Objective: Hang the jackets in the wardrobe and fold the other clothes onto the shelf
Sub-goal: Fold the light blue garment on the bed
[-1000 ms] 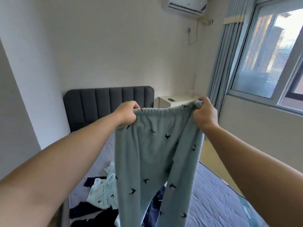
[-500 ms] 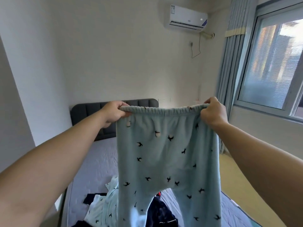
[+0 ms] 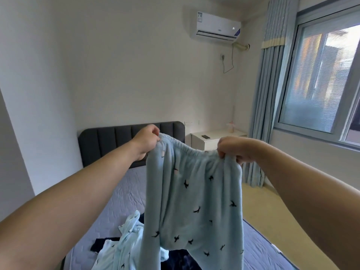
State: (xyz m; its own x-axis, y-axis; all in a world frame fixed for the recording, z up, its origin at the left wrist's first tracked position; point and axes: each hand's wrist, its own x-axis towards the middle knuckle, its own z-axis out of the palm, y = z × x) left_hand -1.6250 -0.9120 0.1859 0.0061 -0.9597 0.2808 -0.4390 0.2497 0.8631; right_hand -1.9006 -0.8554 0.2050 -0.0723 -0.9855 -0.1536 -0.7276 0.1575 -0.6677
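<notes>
1. Both hands were up in front. The left hand [image 3: 148,139] gripped one end of the waistband of the pale-blue pyjama trousers [image 3: 194,201], fingers curled round the cloth. The right hand [image 3: 233,151] pinched the other end, lower than the left.
2. The trousers hung down from the two hands, legs dangling over the bed [image 3: 124,191] below.
3. On the bed beneath the hands lay a heap of clothes. A pale-blue top [image 3: 124,242] in the same bird print sat down-left of the left hand. Dark navy clothing [image 3: 179,260] was partly hidden behind the trouser legs.
4. Beyond the left hand stood the dark headboard [image 3: 109,143]. Beyond the gap between the hands was a white nightstand [image 3: 200,141] carrying a remote [image 3: 206,136] and a small cup [image 3: 230,127].
5. Up-right of the right hand were the curtain [image 3: 268,94] and window [image 3: 321,78].
6. Half a second before, the waistband had been stretched wide and level. Now the hands were closer, the right one had dropped, and the band sagged. The nightstand, covered by the trousers then, showed.
</notes>
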